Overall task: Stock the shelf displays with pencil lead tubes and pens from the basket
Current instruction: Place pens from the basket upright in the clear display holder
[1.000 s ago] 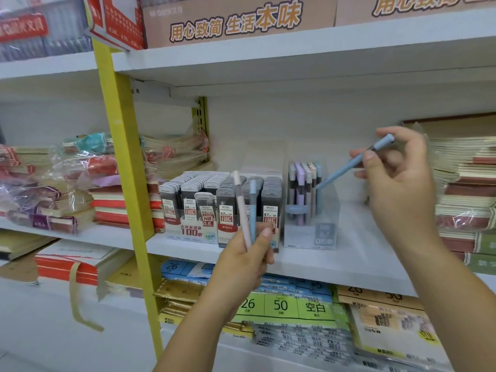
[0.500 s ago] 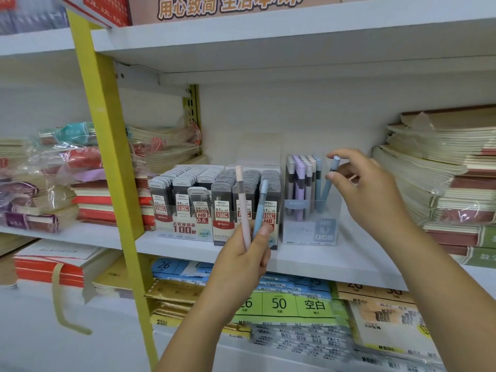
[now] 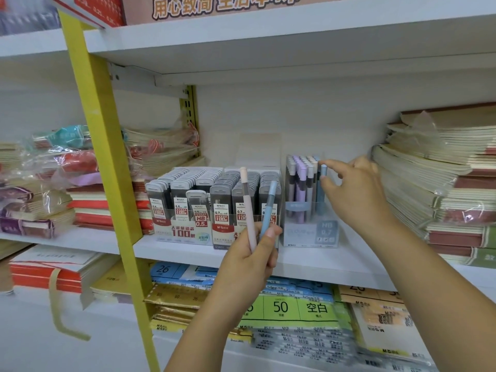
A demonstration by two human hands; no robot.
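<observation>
Head view, the only view.

- Left hand [image 3: 249, 261]: fingers curled round the lower ends of two pens, a pink pen [image 3: 245, 200] and a sky-blue pen [image 3: 269, 202]. Both stand roughly upright and splay a little apart at the top, in front of the lead tube displays [image 3: 188, 208].
- Right hand [image 3: 357, 189]: thumb and forefinger pinch the cap end of a pale-blue pen [image 3: 323, 181]. This pen stands at the right edge of the clear pen box [image 3: 311, 233], just beside the lilac and grey pens already in it.
- The box sits on the white shelf [image 3: 188, 255], touching the lead displays on its left. Wrapped notebook stacks [image 3: 442, 183] lie near it on the right.

Handling, as a judgement:
- The pens look light, stiff and smooth-barrelled, and a two-finger pinch near the cap should carry one.
- Held low, the bundled pair could slip or cross. It seems safest to draw one out by its upper barrel and lower it tip first.
- The thin clear box may tip or slide if a pen catches its wall.

Hidden or unclear:
- The basket is out of frame.
- The pale-blue pen's tip is lost behind the printed box front, so how deep it sits cannot be told.
- Free slots in the box cannot be counted.
- The edges of the frame are blurred.
</observation>
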